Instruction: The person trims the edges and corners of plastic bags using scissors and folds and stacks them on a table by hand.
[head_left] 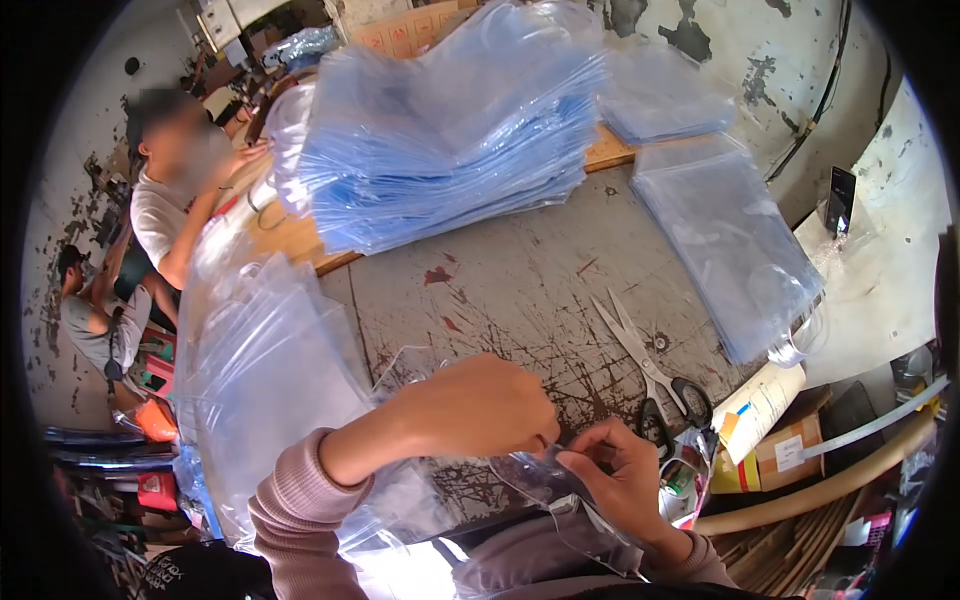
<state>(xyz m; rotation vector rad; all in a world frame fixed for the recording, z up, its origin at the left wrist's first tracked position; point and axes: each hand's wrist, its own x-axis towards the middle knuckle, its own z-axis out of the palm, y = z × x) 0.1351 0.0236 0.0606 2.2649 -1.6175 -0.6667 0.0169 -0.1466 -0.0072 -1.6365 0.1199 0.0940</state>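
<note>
My left hand (475, 405) is closed, knuckles up, at the front edge of the table. Beside it, my right hand (618, 475) pinches with thumb and fingers. Between them is a piece of clear plastic (535, 478), which hangs down towards my lap. The left fingertips are mostly hidden behind the hand. A pair of scissors (650, 370) with black handles lies partly open just beyond my right hand. Left of my left forearm, a fanned pile of clear plastic sheets or bags (270, 370) covers the table's side.
A tall stack of bluish clear plastic sheets (450, 160) stands at the back. Another pile (725, 250) lies on the right. The scratched table (450, 290) has a phone (840, 200) propped beyond its right side. One person (165, 210) sits at the left, another (100, 310) farther back.
</note>
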